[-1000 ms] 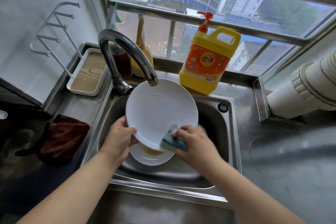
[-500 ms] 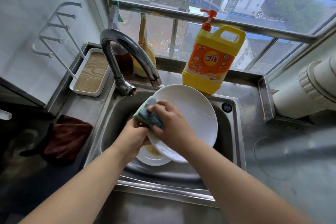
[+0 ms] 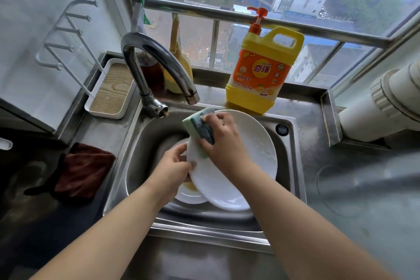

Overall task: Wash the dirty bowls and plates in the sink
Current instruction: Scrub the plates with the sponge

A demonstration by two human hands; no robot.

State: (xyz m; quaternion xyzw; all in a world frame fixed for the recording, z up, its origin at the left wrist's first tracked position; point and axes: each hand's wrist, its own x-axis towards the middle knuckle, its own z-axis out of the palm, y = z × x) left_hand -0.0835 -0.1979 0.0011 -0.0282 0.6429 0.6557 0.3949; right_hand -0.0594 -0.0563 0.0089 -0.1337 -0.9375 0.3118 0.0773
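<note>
My left hand (image 3: 175,166) grips the near-left rim of the large white plate (image 3: 250,166), thumb on the face, holding it tilted over the sink (image 3: 293,166). My right hand (image 3: 223,141) is curled around the sponge (image 3: 200,128), pressing it against the plate's upper-left edge, just beyond my left hand. Beneath the plate and beside my left hand, a second white dish (image 3: 191,195) with yellowish residue lies in the sink basin. The tap (image 3: 156,61) arches above and beyond both hands. The yellow detergent bottle (image 3: 261,75) stands on the table beyond my right hand. A brown cloth (image 3: 84,173) lies on the table left of my left hand.
</note>
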